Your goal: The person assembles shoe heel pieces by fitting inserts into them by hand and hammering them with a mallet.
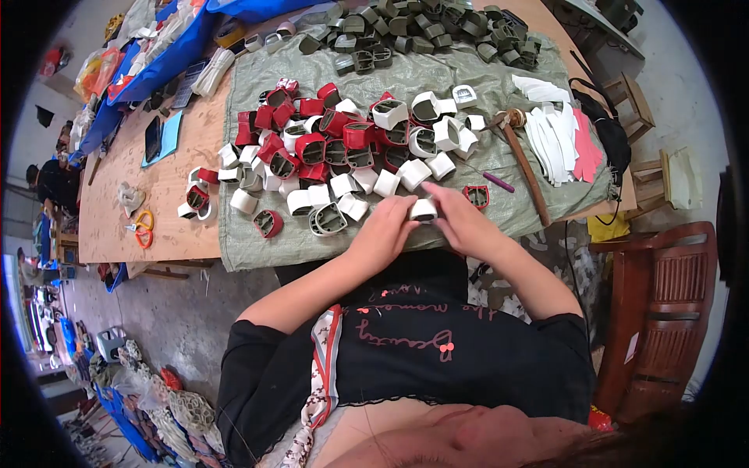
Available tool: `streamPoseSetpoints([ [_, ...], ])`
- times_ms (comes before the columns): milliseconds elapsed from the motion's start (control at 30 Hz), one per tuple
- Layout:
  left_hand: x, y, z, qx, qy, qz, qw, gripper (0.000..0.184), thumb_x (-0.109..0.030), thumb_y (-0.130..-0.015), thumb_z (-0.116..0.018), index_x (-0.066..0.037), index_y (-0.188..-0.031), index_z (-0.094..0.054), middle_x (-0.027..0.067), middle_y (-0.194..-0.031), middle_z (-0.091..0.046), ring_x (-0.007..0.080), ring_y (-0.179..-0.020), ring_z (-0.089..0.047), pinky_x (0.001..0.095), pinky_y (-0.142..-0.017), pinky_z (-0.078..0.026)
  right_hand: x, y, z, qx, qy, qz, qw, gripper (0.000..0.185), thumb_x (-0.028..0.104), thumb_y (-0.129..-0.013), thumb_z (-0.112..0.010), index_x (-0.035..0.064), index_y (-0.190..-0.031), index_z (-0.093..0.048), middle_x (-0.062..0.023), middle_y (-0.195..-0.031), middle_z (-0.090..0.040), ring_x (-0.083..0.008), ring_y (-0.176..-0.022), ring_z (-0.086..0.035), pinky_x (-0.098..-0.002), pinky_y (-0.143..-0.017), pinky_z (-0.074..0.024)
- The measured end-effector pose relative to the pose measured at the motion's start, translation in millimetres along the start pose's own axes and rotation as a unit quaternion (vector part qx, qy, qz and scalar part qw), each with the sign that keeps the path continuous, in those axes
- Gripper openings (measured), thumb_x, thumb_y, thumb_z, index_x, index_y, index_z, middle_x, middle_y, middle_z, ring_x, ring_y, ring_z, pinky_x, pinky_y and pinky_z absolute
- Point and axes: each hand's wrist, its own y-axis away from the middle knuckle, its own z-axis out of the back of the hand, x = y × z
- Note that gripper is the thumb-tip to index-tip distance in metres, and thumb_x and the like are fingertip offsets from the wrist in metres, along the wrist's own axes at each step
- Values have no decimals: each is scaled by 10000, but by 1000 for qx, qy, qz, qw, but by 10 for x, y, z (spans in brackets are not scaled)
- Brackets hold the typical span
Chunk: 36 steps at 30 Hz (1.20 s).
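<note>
Near the front edge of the table, my left hand [385, 226] and my right hand [462, 221] grip a white covered buckle [424, 210] between them, fingers closed at its two sides. Beyond my hands lies a loose pile of similar buckles, some white [414, 173] and some red [360, 136], with dark metal frames showing inside several. A single red buckle [477, 196] rests just right of my right hand. Past it are a purple stick-like tool [498, 182] and a hammer [524, 173] with a long wooden handle.
A green woven sheet [257, 251] covers much of the wooden table [109, 234]. Dark green buckles [421, 27] are heaped at the back. White strips [551, 140] and pink strips [587, 148] lie right; orange scissors [143, 229] left. A wooden chair [663, 312] stands at right. Another person [58, 183] is far left.
</note>
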Motion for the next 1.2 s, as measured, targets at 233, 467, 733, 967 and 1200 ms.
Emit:
streamPoseSetpoints([
  [233,-245,-168,330,18,288,113,951,387,-79,-960,-645,4,-1327,-553,165,-1062,-600,296,-958,-607,387,-873,-497,447,-125,560,8,-136,-51,989,581,100,-868,-750,56,-1403,-530,-137,-1094,-603,-246,-963,-596,-378,-877,-484],
  [467,-419,-248,506,-1,133,12,991,479,-61,-971,-642,-39,-1437,-532,87,-1055,-602,187,-951,-591,334,-835,-484,551,-161,596,-70,-83,-30,994,604,124,-812,-817,49,-1363,-582,-106,-1052,-623,-219,-872,-588,-327,-783,-496],
  [733,-514,-247,661,50,198,53,977,578,-93,-972,-649,-61,-1519,-463,89,-1062,-566,212,-949,-563,323,-848,-471,674,-186,645,-98,-39,4,994,594,102,-790,-831,54,-1337,-605,-109,-1081,-637,-212,-854,-604,-310,-736,-499],
  [967,-609,-230,600,-3,127,-36,991,591,-39,-940,-652,-23,-1494,-445,161,-1087,-534,293,-965,-564,373,-867,-478,775,-189,666,-111,-97,-23,989,535,61,-813,-798,64,-1311,-604,-89,-1047,-616,-194,-852,-587,-306,-732,-488],
  [1200,-567,-267,496,-75,86,-38,993,560,-39,-952,-634,-1,-1481,-456,154,-1091,-539,293,-959,-552,366,-869,-470,796,-254,544,-131,-109,-81,982,509,48,-826,-783,81,-1295,-590,-57,-988,-566,-168,-876,-563,-289,-778,-468],
])
